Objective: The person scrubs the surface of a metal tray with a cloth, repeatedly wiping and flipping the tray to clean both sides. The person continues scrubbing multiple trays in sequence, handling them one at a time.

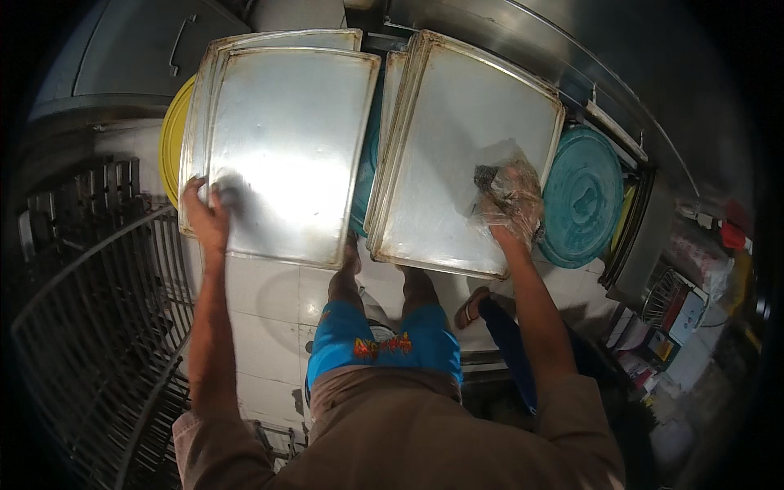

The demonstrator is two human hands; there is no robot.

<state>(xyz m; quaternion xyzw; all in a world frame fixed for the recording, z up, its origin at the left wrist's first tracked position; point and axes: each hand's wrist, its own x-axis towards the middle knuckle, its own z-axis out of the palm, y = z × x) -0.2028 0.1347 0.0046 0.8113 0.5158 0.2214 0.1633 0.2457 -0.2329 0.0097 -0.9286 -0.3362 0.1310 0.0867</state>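
Note:
Two stacks of metal baking trays lie side by side before me. My left hand [208,211] is at the left edge of the top tray of the left stack [288,141], thumb and fingers apart at the rim; whether it grips the rim I cannot tell. My right hand [514,196], covered in clear crumpled plastic, is over the lower right part of the right stack's top tray [471,135]. A dark, rough scouring pad [486,176] shows at its fingertips, held against the tray. Brownish stains mark the rims of both stacks.
Round lids lie under and beside the stacks: a yellow one [174,141] at left, a teal one [585,196] at right. A metal rack [104,263] stands at left. Steel equipment [533,43] borders the far side. Another person's sandalled foot [471,308] is near my right leg.

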